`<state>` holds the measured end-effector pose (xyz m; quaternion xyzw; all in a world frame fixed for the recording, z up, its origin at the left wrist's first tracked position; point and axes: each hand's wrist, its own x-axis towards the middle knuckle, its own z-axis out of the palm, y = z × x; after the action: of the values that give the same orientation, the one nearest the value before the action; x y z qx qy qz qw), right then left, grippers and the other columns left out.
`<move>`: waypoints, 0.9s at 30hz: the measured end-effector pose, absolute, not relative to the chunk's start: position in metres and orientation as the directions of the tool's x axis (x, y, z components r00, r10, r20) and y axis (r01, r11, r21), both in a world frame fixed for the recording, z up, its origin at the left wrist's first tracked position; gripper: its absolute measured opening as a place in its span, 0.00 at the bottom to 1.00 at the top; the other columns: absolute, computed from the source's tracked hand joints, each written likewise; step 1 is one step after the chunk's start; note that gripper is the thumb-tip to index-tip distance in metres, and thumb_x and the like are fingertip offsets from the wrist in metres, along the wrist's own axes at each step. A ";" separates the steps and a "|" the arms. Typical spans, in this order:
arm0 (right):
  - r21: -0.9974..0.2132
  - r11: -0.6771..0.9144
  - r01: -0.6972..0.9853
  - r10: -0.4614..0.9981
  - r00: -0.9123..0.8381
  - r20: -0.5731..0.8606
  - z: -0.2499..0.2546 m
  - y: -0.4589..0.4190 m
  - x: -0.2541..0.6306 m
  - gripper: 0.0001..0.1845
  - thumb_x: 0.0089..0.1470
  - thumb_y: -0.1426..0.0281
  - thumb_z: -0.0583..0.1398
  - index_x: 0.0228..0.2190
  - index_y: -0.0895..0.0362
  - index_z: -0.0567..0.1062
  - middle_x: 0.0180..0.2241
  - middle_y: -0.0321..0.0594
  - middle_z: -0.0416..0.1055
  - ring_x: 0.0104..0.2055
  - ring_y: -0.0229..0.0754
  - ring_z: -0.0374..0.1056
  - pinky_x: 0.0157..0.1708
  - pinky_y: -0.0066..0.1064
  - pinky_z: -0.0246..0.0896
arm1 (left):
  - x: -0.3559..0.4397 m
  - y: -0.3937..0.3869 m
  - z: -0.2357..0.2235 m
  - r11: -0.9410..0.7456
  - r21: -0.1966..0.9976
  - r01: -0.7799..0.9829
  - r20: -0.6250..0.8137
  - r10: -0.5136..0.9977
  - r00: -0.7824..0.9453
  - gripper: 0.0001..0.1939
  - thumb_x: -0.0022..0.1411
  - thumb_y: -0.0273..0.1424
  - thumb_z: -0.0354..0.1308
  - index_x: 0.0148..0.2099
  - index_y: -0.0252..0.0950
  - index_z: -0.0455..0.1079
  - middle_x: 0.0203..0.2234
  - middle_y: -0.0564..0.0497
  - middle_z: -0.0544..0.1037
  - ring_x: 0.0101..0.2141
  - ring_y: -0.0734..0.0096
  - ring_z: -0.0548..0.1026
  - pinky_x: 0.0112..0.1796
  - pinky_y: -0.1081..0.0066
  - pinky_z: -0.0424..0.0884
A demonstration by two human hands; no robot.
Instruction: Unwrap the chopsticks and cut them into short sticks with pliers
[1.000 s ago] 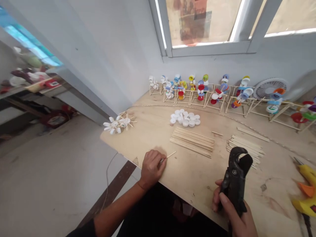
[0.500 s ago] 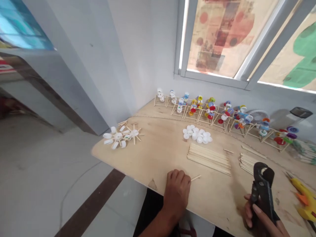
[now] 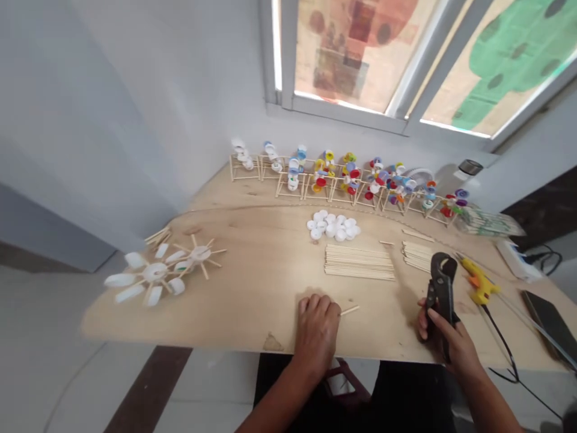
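My left hand [image 3: 318,325] rests curled on the tabletop near its front edge, with a short wooden stick [image 3: 350,310] poking out past its right side. Whatever else lies under the fingers is hidden. In my right hand [image 3: 451,337] is a black pipe cutter [image 3: 442,285], held upright with its hooked jaw on top. Beyond both hands lies a row of long wooden sticks [image 3: 358,263]. White bottle caps [image 3: 333,227] are clustered behind it. A shorter bundle of sticks [image 3: 417,255] lies just past the cutter.
At left sit a wheel of sticks with white caps [image 3: 155,272] and a bare stick wheel [image 3: 198,255]. Stick frames with colored caps [image 3: 351,177] line the wall. A yellow glue gun [image 3: 481,282], its cord, and a phone [image 3: 547,319] are at right.
The view has swung to the right, bringing the phone and all of the glue gun into sight. My left hand stays around the stick, and my right still holds the cutter.
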<state>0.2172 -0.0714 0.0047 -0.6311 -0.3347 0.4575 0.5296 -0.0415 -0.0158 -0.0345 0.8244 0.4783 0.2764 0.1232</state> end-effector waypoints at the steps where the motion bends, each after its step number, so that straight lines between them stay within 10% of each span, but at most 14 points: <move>1: -0.976 -0.207 -0.060 0.909 0.357 -0.215 0.004 -0.071 0.217 0.20 0.47 0.58 0.62 0.38 0.59 0.70 0.21 0.35 0.64 0.21 0.39 0.60 0.23 0.31 0.52 | -0.041 -0.013 -0.034 -0.528 0.455 0.717 0.340 0.847 0.409 0.06 0.58 0.24 0.52 0.29 0.38 0.65 0.29 0.49 0.70 0.33 0.64 0.63 0.35 0.62 0.56; 27: -0.995 -0.076 -0.063 0.978 0.192 -0.087 -0.009 -0.078 0.241 0.18 0.52 0.57 0.58 0.38 0.58 0.67 0.21 0.33 0.66 0.22 0.38 0.61 0.24 0.31 0.55 | -0.005 0.044 -0.025 -0.576 0.088 0.813 0.352 0.781 0.516 0.07 0.60 0.25 0.50 0.33 0.39 0.68 0.32 0.47 0.71 0.35 0.61 0.66 0.36 0.63 0.59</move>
<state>0.2409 -0.0782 -0.0085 -0.5525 -0.4139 0.4823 0.5393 -0.0047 0.0444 -0.0254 0.8694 0.4583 0.1793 -0.0438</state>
